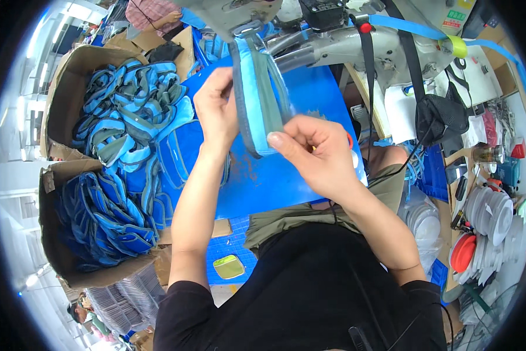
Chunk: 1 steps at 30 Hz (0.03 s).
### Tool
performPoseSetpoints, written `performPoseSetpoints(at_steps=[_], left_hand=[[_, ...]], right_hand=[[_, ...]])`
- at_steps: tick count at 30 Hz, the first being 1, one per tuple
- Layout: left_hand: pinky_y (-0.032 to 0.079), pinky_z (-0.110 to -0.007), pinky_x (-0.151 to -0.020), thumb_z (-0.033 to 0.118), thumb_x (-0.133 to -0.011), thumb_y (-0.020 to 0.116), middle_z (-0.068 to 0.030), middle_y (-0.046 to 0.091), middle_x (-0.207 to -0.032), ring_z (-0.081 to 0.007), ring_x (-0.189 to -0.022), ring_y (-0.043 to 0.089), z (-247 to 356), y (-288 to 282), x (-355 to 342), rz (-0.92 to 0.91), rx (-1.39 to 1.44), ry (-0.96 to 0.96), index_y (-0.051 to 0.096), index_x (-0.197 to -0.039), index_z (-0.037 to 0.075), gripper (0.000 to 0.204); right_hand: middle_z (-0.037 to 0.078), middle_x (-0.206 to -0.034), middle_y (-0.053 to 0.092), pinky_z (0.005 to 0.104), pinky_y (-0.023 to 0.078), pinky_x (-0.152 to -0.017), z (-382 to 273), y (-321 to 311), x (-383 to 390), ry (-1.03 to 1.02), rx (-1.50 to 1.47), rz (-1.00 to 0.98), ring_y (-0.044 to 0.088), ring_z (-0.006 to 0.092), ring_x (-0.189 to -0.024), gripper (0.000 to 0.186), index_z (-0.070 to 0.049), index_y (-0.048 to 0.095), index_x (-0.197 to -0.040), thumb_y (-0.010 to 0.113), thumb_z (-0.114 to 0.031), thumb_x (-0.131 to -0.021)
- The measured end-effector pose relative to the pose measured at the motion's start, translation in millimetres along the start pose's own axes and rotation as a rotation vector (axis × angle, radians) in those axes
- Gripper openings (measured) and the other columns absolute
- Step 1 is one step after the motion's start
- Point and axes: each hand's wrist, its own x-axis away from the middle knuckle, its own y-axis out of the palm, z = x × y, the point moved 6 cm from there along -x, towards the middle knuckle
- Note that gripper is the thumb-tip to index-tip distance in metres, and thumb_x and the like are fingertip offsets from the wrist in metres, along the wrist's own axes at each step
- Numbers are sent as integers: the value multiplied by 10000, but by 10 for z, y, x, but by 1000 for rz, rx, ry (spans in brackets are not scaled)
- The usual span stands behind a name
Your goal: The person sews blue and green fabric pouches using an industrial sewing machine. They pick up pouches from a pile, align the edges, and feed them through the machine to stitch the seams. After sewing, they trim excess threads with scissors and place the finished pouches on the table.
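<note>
A looped fabric band (261, 96) in light blue and grey, with dark edging, hangs from the metal foot (248, 28) of what looks like a sewing machine (327, 50). On the band's left side, my left hand (218, 111) grips its edge, with some fingertips hidden behind the cloth. My right hand (318, 149) pinches the lower right part of the band between thumb and forefinger. Beneath both hands lies a blue work surface (257, 187).
Two cardboard boxes on the left hold heaped blue-grey bands (128, 111) and darker blue fabric pieces (105, 216). Black straps (412, 58) and a black mesh pouch (444, 120) hang at the right. White and red discs (464, 253) stand farther right. Another person (152, 14) is at the top left.
</note>
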Motion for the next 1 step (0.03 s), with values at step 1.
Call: performPoseSetpoints(at_steps=[1], left_hand=[[570,-298,-806,25,-952,689,-64,773,-1009,-147,-891,706,-204,19,-59,22,-14,-45,778,-1205,144,294]], right_hand=[[-55,-541,502,294,310,-482,-6,-18,-2,22,26,-19,373,74,-498,255,-28,692,-816,748,-225,-967]])
